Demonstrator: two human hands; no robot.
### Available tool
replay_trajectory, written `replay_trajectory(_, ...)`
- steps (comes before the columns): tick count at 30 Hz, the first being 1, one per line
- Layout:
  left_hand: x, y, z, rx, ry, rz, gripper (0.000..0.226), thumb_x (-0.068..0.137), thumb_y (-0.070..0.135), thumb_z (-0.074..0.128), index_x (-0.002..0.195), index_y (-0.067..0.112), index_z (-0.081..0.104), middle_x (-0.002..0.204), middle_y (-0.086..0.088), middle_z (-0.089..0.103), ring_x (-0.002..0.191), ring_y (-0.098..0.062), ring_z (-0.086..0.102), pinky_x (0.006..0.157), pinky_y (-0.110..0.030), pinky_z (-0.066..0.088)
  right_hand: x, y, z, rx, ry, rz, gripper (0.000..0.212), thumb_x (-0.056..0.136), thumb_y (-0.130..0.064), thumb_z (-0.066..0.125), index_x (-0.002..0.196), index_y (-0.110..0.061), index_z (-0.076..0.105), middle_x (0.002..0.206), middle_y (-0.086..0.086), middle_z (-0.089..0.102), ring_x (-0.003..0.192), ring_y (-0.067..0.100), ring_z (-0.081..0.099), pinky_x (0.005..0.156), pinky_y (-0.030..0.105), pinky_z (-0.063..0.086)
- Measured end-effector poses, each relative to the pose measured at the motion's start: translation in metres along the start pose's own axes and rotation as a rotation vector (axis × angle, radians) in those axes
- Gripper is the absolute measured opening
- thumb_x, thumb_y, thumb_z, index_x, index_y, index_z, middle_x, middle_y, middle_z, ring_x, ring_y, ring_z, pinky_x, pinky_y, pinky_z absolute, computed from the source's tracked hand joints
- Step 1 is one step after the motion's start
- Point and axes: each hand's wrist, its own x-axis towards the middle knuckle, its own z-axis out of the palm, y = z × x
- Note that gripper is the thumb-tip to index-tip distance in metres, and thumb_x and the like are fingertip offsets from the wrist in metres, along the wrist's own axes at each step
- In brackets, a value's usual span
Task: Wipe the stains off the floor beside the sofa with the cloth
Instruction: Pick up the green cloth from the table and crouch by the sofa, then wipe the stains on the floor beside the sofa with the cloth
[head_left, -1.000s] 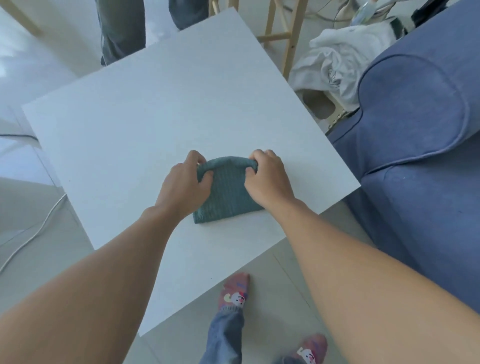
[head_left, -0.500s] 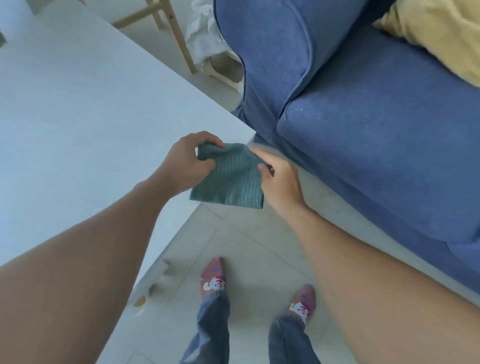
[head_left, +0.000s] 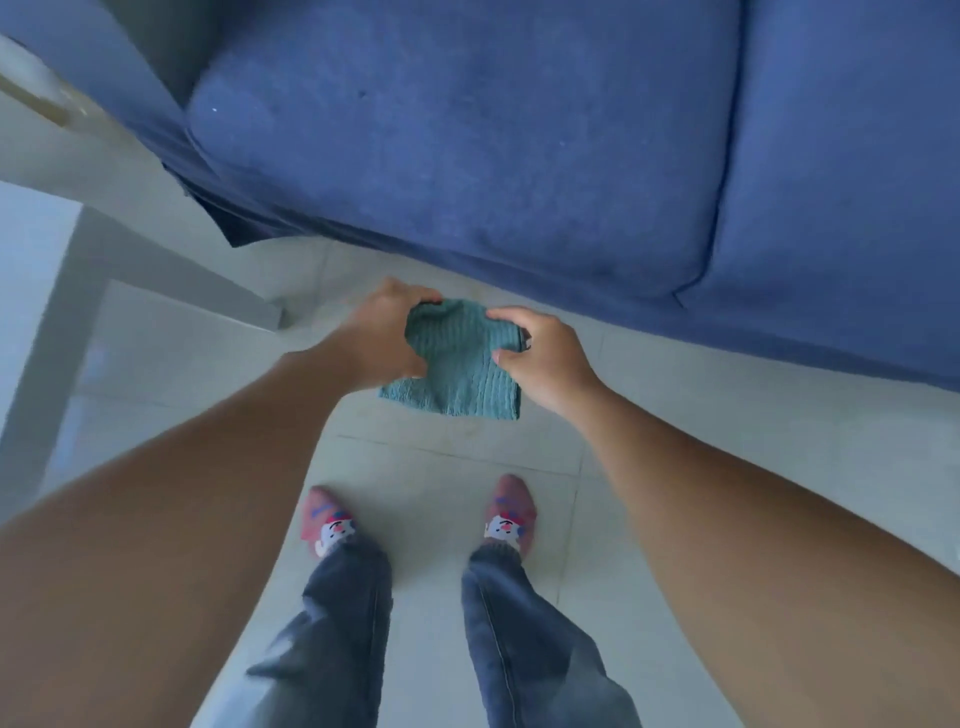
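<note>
A teal ribbed cloth (head_left: 460, 371), folded, hangs in the air above the pale tiled floor (head_left: 701, 415) in front of the blue sofa (head_left: 519, 145). My left hand (head_left: 382, 332) grips its upper left corner. My right hand (head_left: 540, 353) pinches its upper right edge. Faint yellowish marks show on the tile just below the cloth (head_left: 467, 431); the blur makes them hard to judge.
The white table's leg (head_left: 47, 364) and edge stand at the left. My two feet in red patterned socks (head_left: 511, 514) are planted on the tiles below the cloth, with jeans legs (head_left: 332, 623) beneath. The sofa fills the whole top of the view.
The cloth has been lifted off the white table and carried right and down over the floor. My view has swung from the tabletop to the tiles in front of the sofa.
</note>
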Motion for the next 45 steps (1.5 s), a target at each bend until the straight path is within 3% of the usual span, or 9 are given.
replay_trajectory(3, 0.033, 0.005, 0.053, 0.048, -0.115, 0.026, 0.086, 0.074, -0.002, 0.078, 0.149, 0.021, 0.042, 0.136, -0.004, 0.035, 0.100, -0.023, 0.051, 0.058, -0.022, 0.052, 0.000, 0.059, -0.006, -0.005, 0.032, 0.064, 0.047, 0.092, -0.003, 0.064, 0.133, -0.025, 0.064, 0.118, 0.007, 0.061, 0.047, 0.003, 0.048, 0.047, 0.009, 0.037)
replay_trajectory(8, 0.113, -0.019, 0.132, 0.232, -0.215, 0.115, 0.088, 0.076, 0.003, 0.077, 0.152, 0.016, 0.036, 0.138, -0.009, 0.030, 0.104, -0.020, 0.044, 0.081, -0.023, 0.049, 0.046, 0.159, 0.022, -0.024, 0.105, 0.149, 0.047, 0.093, -0.002, 0.058, 0.134, -0.025, 0.063, 0.124, 0.012, 0.055, 0.089, 0.021, 0.054, 0.059, -0.001, 0.039)
replay_trajectory(13, 0.210, -0.079, 0.193, 0.417, -0.274, 0.170, 0.079, 0.075, 0.007, 0.076, 0.145, 0.015, 0.042, 0.133, -0.008, 0.029, 0.107, -0.023, 0.051, 0.082, -0.030, 0.057, 0.121, 0.241, 0.071, 0.024, 0.126, 0.166, 0.049, 0.092, -0.001, 0.057, 0.133, -0.026, 0.062, 0.121, 0.010, 0.050, 0.094, 0.031, 0.059, 0.060, 0.034, 0.062)
replay_trajectory(15, 0.245, -0.097, 0.205, 0.455, -0.273, 0.194, 0.075, 0.075, 0.010, 0.077, 0.143, 0.016, 0.044, 0.132, -0.007, 0.030, 0.111, -0.024, 0.052, 0.084, -0.034, 0.059, 0.153, 0.265, 0.081, 0.037, 0.110, 0.157, 0.049, 0.091, 0.001, 0.056, 0.132, -0.025, 0.063, 0.123, 0.007, 0.052, 0.097, 0.030, 0.061, 0.054, 0.028, 0.060)
replay_trajectory(20, 0.308, -0.120, 0.225, 0.556, -0.277, 0.206, 0.069, 0.073, 0.016, 0.079, 0.135, 0.011, 0.048, 0.123, -0.006, 0.033, 0.108, -0.029, 0.056, 0.088, -0.045, 0.056, 0.217, 0.308, 0.092, 0.067, 0.128, 0.156, 0.055, 0.087, 0.008, 0.054, 0.131, -0.023, 0.064, 0.123, 0.005, 0.059, 0.093, 0.024, 0.064, 0.043, 0.013, 0.051)
replay_trajectory(36, 0.320, -0.100, 0.251, 0.684, -0.260, 0.204, 0.069, 0.078, 0.018, 0.080, 0.136, 0.009, 0.045, 0.137, -0.013, 0.024, 0.109, -0.033, 0.060, 0.091, -0.044, 0.056, 0.218, 0.333, 0.068, -0.102, 0.123, 0.155, 0.059, 0.086, 0.008, 0.048, 0.134, -0.024, 0.062, 0.123, 0.006, 0.058, 0.089, 0.019, 0.062, 0.055, 0.016, 0.050)
replay_trajectory(39, 0.324, -0.107, 0.235, 0.704, -0.233, 0.291, 0.080, 0.084, 0.009, 0.073, 0.152, 0.011, 0.031, 0.146, -0.011, 0.017, 0.111, -0.028, 0.061, 0.088, -0.037, 0.056, 0.213, 0.345, 0.053, -0.240, 0.204, 0.128, 0.059, 0.086, 0.008, 0.047, 0.133, -0.022, 0.062, 0.108, 0.005, 0.052, 0.061, 0.012, 0.051, 0.044, 0.011, 0.037)
replay_trajectory(43, 0.320, -0.124, 0.207, 0.865, -0.163, 0.452, 0.086, 0.084, 0.023, 0.073, 0.155, 0.020, 0.025, 0.150, 0.000, 0.009, 0.121, -0.020, 0.043, 0.091, -0.030, 0.050, 0.200, 0.352, 0.061, -0.330, 0.308, 0.202, 0.052, 0.090, -0.001, 0.053, 0.137, -0.022, 0.056, 0.132, 0.011, 0.039, 0.093, 0.026, 0.056, 0.079, 0.035, 0.054)
replay_trajectory(45, 0.321, -0.139, 0.201, 1.034, -0.186, 0.469, 0.092, 0.082, 0.036, 0.074, 0.156, 0.024, 0.021, 0.155, 0.003, 0.001, 0.138, -0.023, 0.027, 0.103, -0.039, 0.046, 0.195, 0.355, 0.084, -0.554, 0.416, 0.135, 0.048, 0.092, -0.020, 0.060, 0.139, -0.018, 0.053, 0.141, 0.011, 0.035, 0.125, 0.032, 0.040, 0.102, 0.044, 0.043)
